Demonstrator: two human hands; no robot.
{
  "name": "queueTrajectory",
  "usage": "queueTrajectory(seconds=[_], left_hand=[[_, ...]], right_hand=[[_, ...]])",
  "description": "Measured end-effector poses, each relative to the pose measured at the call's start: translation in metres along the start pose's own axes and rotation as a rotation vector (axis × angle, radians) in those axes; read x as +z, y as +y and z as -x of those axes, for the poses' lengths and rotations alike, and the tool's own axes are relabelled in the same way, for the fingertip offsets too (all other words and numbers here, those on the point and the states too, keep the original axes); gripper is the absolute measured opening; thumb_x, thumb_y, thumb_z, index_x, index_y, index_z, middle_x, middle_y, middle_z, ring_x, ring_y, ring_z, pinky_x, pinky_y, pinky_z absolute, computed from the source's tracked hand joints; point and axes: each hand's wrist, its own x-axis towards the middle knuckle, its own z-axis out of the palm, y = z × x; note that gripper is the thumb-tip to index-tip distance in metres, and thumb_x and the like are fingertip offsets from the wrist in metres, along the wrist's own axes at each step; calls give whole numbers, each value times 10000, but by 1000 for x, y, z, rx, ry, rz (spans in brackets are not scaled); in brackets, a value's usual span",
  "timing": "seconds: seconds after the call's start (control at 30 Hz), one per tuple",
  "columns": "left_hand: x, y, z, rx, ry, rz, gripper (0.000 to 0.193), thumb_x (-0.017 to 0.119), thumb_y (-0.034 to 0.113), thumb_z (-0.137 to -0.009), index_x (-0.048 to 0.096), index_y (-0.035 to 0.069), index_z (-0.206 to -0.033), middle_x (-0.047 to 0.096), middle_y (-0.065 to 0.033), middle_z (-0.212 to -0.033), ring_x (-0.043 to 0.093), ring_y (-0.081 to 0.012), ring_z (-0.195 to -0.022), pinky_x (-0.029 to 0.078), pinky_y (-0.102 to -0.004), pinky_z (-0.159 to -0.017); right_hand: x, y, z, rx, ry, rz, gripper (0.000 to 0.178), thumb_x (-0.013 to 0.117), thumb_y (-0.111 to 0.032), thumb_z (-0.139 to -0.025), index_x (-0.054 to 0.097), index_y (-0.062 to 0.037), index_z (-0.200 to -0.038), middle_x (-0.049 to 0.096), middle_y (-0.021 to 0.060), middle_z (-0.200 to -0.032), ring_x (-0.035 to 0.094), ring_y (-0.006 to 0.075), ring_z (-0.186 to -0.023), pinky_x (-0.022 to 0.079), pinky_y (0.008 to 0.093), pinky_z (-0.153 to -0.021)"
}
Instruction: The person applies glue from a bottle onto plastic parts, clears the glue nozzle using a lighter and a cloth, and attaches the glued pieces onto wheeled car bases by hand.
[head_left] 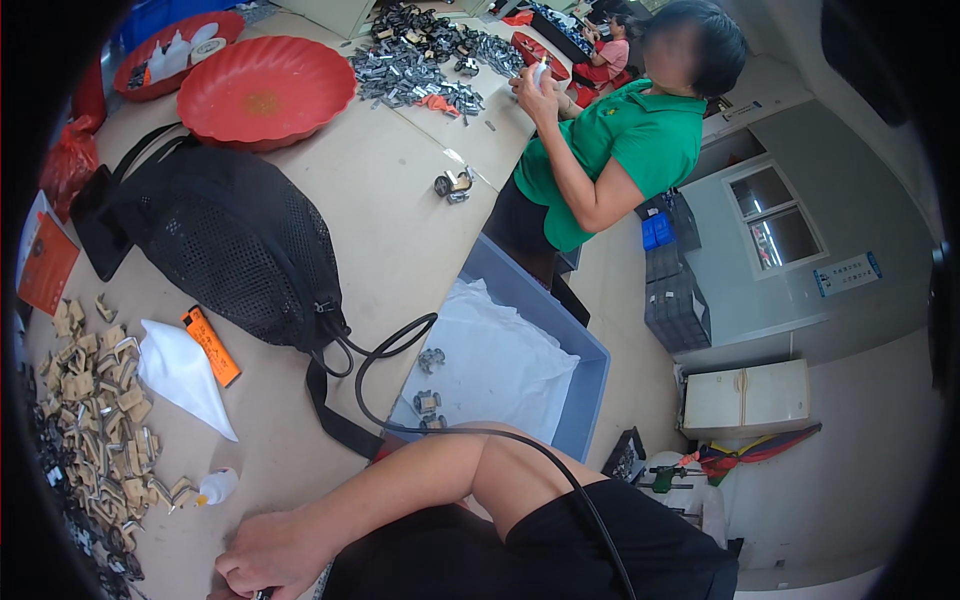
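My right hand (275, 553) is low at the left, over the table beside the pile of parts. Its fingers are curled closed. A small dark and shiny bit shows beneath them at the picture's lower edge, too little to name. Just beyond the hand lies a small white bottle (219, 486) with a yellow tip. To its left spreads a pile of tan and metal bracket-like pieces (115, 405), with black parts (85, 535) along its near side. My left hand does not show.
A blue bin (590, 385) lined with white sheeting holds several small wheeled metal parts (427, 402). A black mesh bag (235, 235), a cable (375, 385), an orange box (211, 346) and a red tray (265, 92) lie on the table. Across stands a person in green (630, 140).
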Motion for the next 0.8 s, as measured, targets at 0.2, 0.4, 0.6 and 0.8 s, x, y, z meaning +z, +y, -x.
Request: queueTrajectory(seconds=[0.2,0.4,0.6,0.8], left_hand=[[-5,2,-3,-12,5,-107,163,520,29,-754,530,5,-915,525,-119,-917,528,-190,-829,486,-244,-668],[7,18,2,349,-32,-317,206,557,-20,-739,538,39,-935,531,-97,-913,543,-190,-772,482,-271,-673],[13,33,1,604,-23,-718,254,636,-30,-683,558,13,-920,540,-125,-954,554,-210,-801,470,-270,-670],[11,20,4,593,-4,-630,319,636,-36,-682,557,-13,-990,545,-140,-1012,557,-213,-842,474,-279,-691]], right_hand=[[3,3,-1,-19,-3,12,248,650,-246,-566,517,-48,-636,523,87,-723,546,283,-617,428,379,-521],[0,2,-1,-13,-8,-2,241,645,-239,-567,516,-44,-624,523,88,-723,546,284,-613,425,380,-517],[-2,0,0,-4,-10,-1,242,659,-234,-562,523,-45,-629,523,82,-721,547,280,-605,424,378,-510],[-3,1,1,-23,0,-27,223,659,-226,-559,530,-59,-631,525,69,-723,547,274,-602,425,376,-511]])
